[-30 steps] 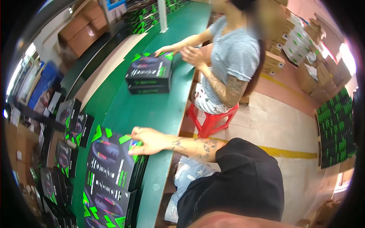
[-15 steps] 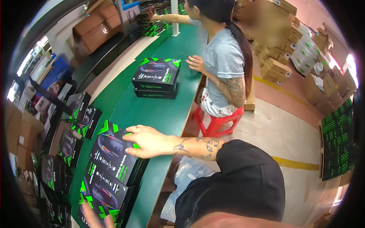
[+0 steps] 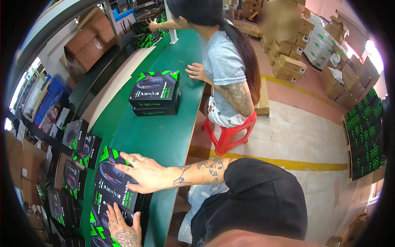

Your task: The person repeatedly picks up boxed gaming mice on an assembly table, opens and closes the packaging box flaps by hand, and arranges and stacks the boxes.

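Note:
Black-and-green gaming mouse boxes lie side by side on the green tabletop (image 3: pixel 164 214) in front of me. My right hand (image 3: pixel 142 173) rests palm down on the farther mouse box (image 3: pixel 108 169), fingers spread over its printed top. On the nearer mouse box (image 3: pixel 99 212) lies my left hand (image 3: pixel 122 226), its fingers stretched flat and the thumb apart. Other boxes show beneath these two, though my hands and forearms partly cover the pile. Farther up the table stands a small stack of mouse boxes (image 3: pixel 154 88), touched by neither hand.
A co-worker (image 3: pixel 228 61) sits on a red stool (image 3: pixel 228 133) at the far side, one hand on the table edge. More mouse boxes (image 3: pixel 74 179) crowd the left. A large carton (image 3: pixel 90 39) stands behind, and a loaded pallet (image 3: pixel 364 133) is at right.
My left hand has come up from the bottom edge and now lies flat on the nearer box. My right hand stays on the farther box. The view has shifted a little.

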Demonstrator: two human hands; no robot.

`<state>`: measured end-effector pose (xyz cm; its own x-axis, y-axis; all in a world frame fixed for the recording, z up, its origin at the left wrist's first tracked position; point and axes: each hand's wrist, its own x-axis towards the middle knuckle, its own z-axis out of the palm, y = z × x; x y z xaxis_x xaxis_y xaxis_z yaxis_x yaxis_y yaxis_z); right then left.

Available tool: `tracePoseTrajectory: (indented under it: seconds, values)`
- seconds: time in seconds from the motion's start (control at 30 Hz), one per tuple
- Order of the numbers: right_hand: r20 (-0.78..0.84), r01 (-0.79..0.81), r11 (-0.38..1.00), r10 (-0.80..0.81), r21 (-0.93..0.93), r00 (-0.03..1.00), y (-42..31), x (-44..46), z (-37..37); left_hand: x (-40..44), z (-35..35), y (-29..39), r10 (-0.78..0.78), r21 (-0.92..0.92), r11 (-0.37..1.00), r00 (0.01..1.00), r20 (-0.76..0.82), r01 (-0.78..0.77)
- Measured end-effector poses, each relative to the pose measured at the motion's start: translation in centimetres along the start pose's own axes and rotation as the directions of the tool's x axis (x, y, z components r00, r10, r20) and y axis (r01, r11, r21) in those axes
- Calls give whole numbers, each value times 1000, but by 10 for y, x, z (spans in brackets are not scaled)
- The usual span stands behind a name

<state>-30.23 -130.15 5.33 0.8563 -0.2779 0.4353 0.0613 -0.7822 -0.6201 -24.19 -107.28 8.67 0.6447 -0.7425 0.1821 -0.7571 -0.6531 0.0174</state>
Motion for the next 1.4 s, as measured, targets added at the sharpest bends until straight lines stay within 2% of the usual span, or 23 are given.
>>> tracePoseTrajectory:
  seconds: [0.07,0.1,0.2,0.23,0.27,0.43,0.53,0.63,0.67,0.7,0.73,0.8,0.83,0.87,0.93,0.97,1.03,1.1,1.17,1.2,1.23,1.27,1.4]
  values:
    - [86,-69,998,68,13,994,4,6,-12,2,-7,-5,-17,-110,994,1000,13,18]
    - [136,-106,993,97,59,986,8,9,-19,-4,-16,-7,131,-55,989,989,-68,-135]
    - [192,-161,977,133,142,972,25,5,-13,-18,-40,-15,156,51,986,986,54,-158]
    - [204,-182,965,143,190,969,28,3,-12,-20,-37,-23,81,124,988,995,59,-87]
    - [218,-203,950,151,238,964,32,1,-9,-22,-36,-30,-12,-8,1000,996,93,13]
    - [95,-135,970,118,202,988,36,-2,2,-26,-32,-40,163,232,959,987,15,-162]
    - [77,-121,976,109,178,991,39,-3,5,-31,-31,-49,171,143,977,983,-65,-161]
    - [124,-153,974,134,166,983,38,-1,-1,-38,-58,-20,-186,186,964,982,-29,188]
    - [139,-165,974,144,153,980,37,1,-2,-40,-66,-11,-330,210,921,944,-25,327]
    - [137,-179,972,158,156,978,36,1,-4,-36,-71,-1,-600,72,796,799,-39,601]
    - [-16,-35,994,37,103,999,46,-2,6,-66,-12,-85,-374,-110,927,877,-300,358]
    - [-29,-37,994,40,107,999,37,2,-8,-86,5,-113,-495,-260,867,797,-345,426]
    - [24,-82,991,80,102,996,33,7,-11,-93,9,-107,-396,-137,916,785,-476,378]
    - [15,-138,980,137,144,990,25,9,-12,-104,18,-105,-170,174,926,783,-598,334]
    - [2,-153,979,154,136,988,30,5,4,-118,40,-94,200,699,586,762,-615,410]
    - [-32,-116,984,122,137,992,34,5,12,-141,66,-103,168,507,767,638,-751,394]
    - [-10,-209,964,214,164,977,28,6,14,-138,55,-67,13,380,835,677,-736,398]
    - [-39,-191,962,202,193,979,31,3,16,-144,51,-42,-5,434,808,740,-672,399]
    - [-41,-199,964,209,176,977,28,2,16,-158,61,-43,110,676,617,806,-581,403]
    - [-42,-194,966,203,172,978,30,2,17,-159,68,-37,-123,319,846,739,-663,428]
    - [-42,-179,968,189,178,981,31,1,18,-158,73,-31,-348,-99,912,622,-701,399]
    - [-30,-192,966,200,171,979,27,2,17,-156,76,-29,-417,-223,896,556,-719,384]
    - [11,-209,942,214,261,977,30,2,18,-146,81,-17,-383,-200,907,525,-760,371]
